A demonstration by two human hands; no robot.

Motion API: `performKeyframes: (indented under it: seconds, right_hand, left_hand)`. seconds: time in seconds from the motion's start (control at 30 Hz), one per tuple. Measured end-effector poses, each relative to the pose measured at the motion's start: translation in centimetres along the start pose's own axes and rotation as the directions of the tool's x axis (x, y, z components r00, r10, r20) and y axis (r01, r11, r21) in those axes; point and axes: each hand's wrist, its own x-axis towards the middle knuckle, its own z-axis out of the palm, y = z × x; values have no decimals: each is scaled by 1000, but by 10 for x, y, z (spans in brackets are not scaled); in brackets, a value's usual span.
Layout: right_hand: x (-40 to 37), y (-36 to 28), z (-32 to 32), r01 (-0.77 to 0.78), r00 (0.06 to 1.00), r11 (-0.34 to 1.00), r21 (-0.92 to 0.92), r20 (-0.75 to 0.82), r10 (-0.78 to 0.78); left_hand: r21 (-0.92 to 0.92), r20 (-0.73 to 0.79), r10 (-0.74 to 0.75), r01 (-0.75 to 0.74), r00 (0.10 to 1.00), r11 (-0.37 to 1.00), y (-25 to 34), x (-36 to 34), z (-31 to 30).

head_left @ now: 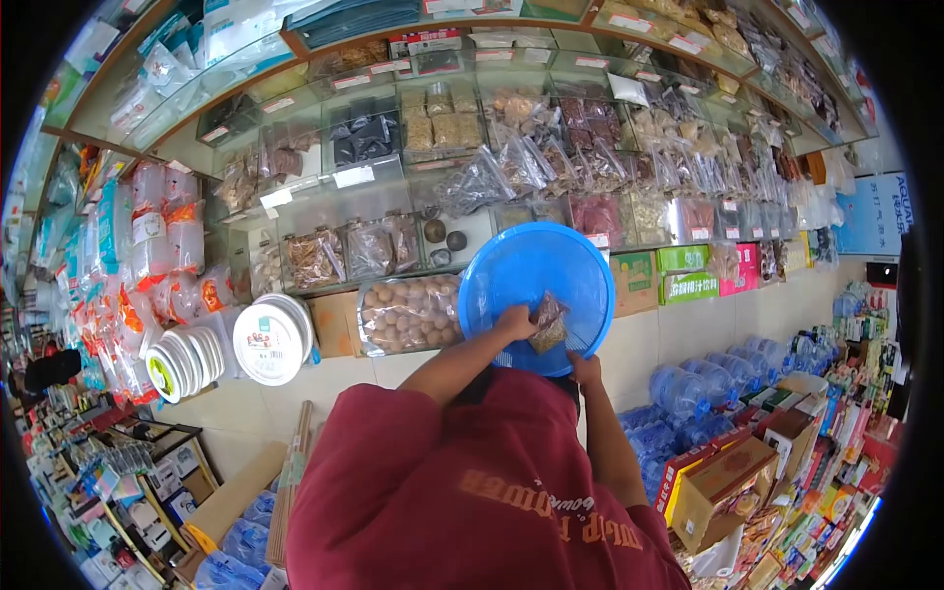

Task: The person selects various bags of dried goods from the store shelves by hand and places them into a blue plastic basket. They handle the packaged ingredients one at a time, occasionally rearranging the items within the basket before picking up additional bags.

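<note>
A round blue plastic basin (506,270) is tilted in front of my torso, its inside facing me. Inside it is a small clear plastic bag (549,329) of brownish dried goods. My left hand (516,323) reaches over the near left side of the basin, its fingers closed on the bag's left edge. At the lower right rim, my right hand (587,368) grips the basin; part of its fingers is hidden behind the rim.
Glass shelves (393,226) with bagged dried goods stand ahead. A large bag of round brown items (408,315) and white lidded tubs (267,342) are left of the basin. Right are blue water bottles (678,391) and an open cardboard box (723,482).
</note>
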Motion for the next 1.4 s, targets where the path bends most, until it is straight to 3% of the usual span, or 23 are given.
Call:
performKeyframes:
  seconds: [0.1, 0.3, 0.53, 0.63, 0.73, 0.8, 0.83, 0.9, 0.93, 1.0, 1.03, 1.07, 1.13, 1.17, 1.23, 1.27, 1.37, 1.4]
  right_hand:
    - [-3, 1, 1, 14, 998, 998, 62, -61, -10]
    - [0, -7, 0, 53, 998, 998, 39, -21, -52]
    - [11, -8, -2, 47, 999, 996, 79, 10, -48]
    - [1, -17, -1, 47, 999, 996, 74, -3, -47]
    - [-9, -29, 1, 18, 999, 995, 96, 35, -21]
    - [-5, -26, 2, 18, 999, 996, 92, 44, -23]
    - [-5, -24, 2, 17, 999, 995, 94, 27, -19]
    - [-5, -25, 4, 4, 1000, 996, 87, 11, -5]
    - [-7, -27, 6, -12, 1000, 997, 83, -15, 13]
    - [-5, -26, 5, -23, 997, 998, 51, 68, 20]
    - [-9, -30, 6, -30, 997, 996, 85, 70, 24]
    - [-12, -31, 6, -36, 997, 992, 119, 69, 28]
    - [-5, -26, 6, -43, 996, 995, 91, 79, 36]
    - [-2, -24, 5, -67, 993, 994, 91, 102, 58]
    - [-1, -23, 5, -88, 994, 989, 117, 80, 79]
    - [-1, -23, 6, -91, 994, 985, 146, 67, 82]
    - [0, -21, 5, -68, 995, 985, 156, 88, 55]
    - [-1, -23, 6, -75, 993, 985, 155, 97, 60]
  left_hand:
    - [-159, 25, 73, -69, 997, 985, -16, 8, 18]
    - [-81, -47, 75, -79, 996, 994, 0, -3, 5]
    - [-134, -40, 2, -7, 999, 991, 3, -4, -20]
    - [-219, -71, -70, 53, 995, 974, -6, -9, -37]
    - [-369, 17, -53, 55, 998, 928, -11, -40, -63]
    - [-776, 216, 84, 118, 973, 620, -13, -60, -74]
    - [-778, 208, 73, 120, 975, 617, -14, -72, -79]
    - [-934, 112, 381, -33, 918, 356, -15, -98, -93]
    - [-935, 104, 372, -38, 923, 354, -7, -114, -104]
    - [-997, -23, 414, -53, 910, 61, 14, -152, -132]
    - [-998, -2, 536, -34, 844, 49, 19, -163, -149]
    - [-998, -13, 529, -42, 848, 44, 13, -160, -148]
    - [-942, 191, 485, 21, 853, 336, 2, -145, -140]
    - [-944, 181, 494, 9, 850, 330, 0, -143, -137]
    - [-969, 162, 365, 78, 917, 233, -2, -146, -131]
    - [-971, 155, 377, 70, 913, 227, -5, -146, -128]
    - [-996, 69, 474, 89, 878, -20, -25, -143, -111]
    - [-996, 74, 481, 93, 874, -16, -27, -144, -112]
